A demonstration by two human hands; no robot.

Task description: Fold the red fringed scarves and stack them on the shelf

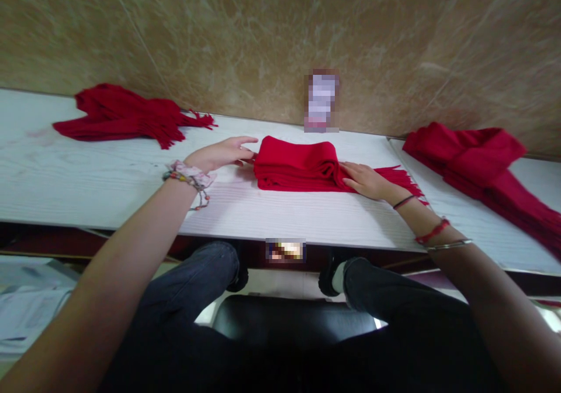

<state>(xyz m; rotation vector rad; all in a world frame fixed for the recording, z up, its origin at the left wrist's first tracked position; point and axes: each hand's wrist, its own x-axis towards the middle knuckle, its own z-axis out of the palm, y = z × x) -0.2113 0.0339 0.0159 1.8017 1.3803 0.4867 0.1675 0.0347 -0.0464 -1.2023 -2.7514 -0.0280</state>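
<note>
Head view: a folded scarf [291, 158] lies on a white bench [232, 220], nearer its back edge than its front edge. It is stacked in flat layers, with a rounded fold at its right end; its fringe [401, 179] runs out rightward behind the right wrist, the ends by a seam in the bench top.

The left hand [228, 152] is at the scarf's left end, fingers parted, the index finger stretched out free; whether the lower fingertips touch the cloth, I cannot tell. The right hand [368, 181] rests against the right end, fingers reaching over the fold; I cannot tell whether they pinch it. A scrunchie [193, 173] and beads [179, 176] circle the left wrist, and a red band [433, 231] and a bangle [449, 244] the right forearm.

Along the back edge to the left lies a loose scarf [118, 112], its fringed end pointing right. Right of the seam a third scarf [473, 156] slants from the back edge toward the front edge, leaving the frame. A marbled wall [236, 42] rises behind. Below the front edge is a black seat [276, 320] between the legs.
</note>
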